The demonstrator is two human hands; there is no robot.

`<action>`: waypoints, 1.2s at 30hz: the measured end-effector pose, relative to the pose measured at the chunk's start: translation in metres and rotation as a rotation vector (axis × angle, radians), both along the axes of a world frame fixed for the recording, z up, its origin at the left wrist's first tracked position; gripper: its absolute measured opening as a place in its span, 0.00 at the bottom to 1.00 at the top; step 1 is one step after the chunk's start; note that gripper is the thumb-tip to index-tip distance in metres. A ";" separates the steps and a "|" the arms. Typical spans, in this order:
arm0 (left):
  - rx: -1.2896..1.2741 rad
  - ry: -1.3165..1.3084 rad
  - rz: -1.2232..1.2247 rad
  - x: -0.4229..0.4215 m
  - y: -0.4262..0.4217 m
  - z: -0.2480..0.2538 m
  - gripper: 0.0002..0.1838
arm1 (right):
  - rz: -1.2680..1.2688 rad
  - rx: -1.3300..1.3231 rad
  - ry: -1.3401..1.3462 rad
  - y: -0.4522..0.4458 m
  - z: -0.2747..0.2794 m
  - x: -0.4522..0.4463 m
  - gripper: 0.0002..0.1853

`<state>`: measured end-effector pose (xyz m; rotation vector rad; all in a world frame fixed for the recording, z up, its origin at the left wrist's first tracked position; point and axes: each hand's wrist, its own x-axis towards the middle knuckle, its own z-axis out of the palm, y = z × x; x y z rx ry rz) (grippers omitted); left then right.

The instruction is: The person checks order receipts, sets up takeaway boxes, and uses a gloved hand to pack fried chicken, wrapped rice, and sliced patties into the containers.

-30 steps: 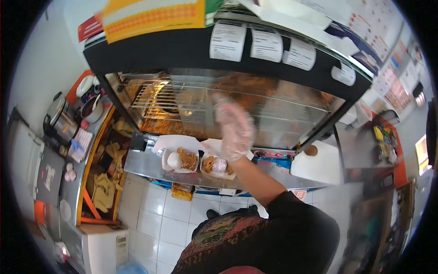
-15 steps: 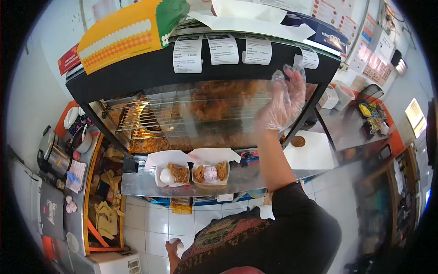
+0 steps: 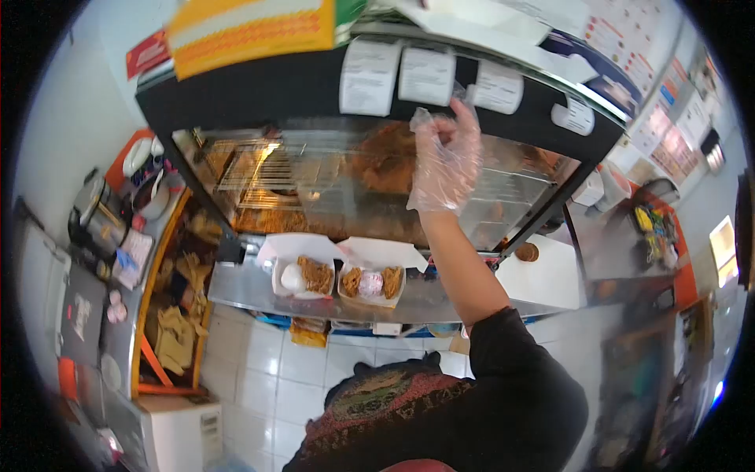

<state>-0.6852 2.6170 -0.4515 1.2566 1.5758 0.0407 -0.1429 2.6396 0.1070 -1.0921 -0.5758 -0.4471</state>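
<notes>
My right hand (image 3: 450, 161), in a clear plastic glove, is raised in front of the display warmer's black top edge (image 3: 314, 94). Its fingers are partly bent and apart, and no object shows in them. The fingertips are close to the paper slips (image 3: 426, 76) stuck along that edge; contact is unclear. Behind the glass (image 3: 330, 181) lies fried chicken (image 3: 385, 157). On the steel ledge below stand two open paper boxes. The left box (image 3: 281, 285) holds fried chicken and a white ball of rice; the right box (image 3: 364, 305) holds chicken and a wrapped rice ball. My left hand is out of view.
A yellow carton (image 3: 252, 39) lies on top of the warmer. At left, a counter bears a rice cooker (image 3: 102, 208) and a pot (image 3: 152, 197). A white board (image 3: 543, 271) with a small brown object (image 3: 527, 252) is at right. Tiled floor (image 3: 267, 354) lies below.
My right hand has shifted left along the warmer's top edge, from the rightmost slip toward the middle ones. My left hand, earlier low down with something white, has left the view.
</notes>
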 end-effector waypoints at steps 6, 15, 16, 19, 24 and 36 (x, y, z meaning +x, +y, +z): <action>-0.032 -0.062 0.035 -0.030 -0.015 -0.019 0.31 | -0.017 0.418 0.016 0.003 -0.007 -0.012 0.24; 0.018 0.006 -0.021 -0.035 0.020 -0.005 0.34 | -0.077 -0.048 0.058 0.005 -0.007 -0.012 0.28; 0.026 0.005 -0.015 -0.031 0.025 -0.001 0.35 | -0.058 0.067 0.061 0.008 -0.028 -0.016 0.25; 0.061 -0.098 0.057 -0.030 0.033 -0.043 0.34 | -0.026 -0.274 0.254 0.007 -0.085 -0.059 0.23; 0.004 -0.030 0.061 -0.020 0.011 -0.015 0.34 | 0.296 -0.984 0.184 0.055 -0.218 -0.115 0.16; -0.029 -0.206 0.256 -0.020 0.008 -0.005 0.53 | 0.472 -1.512 -0.169 0.093 -0.303 -0.111 0.17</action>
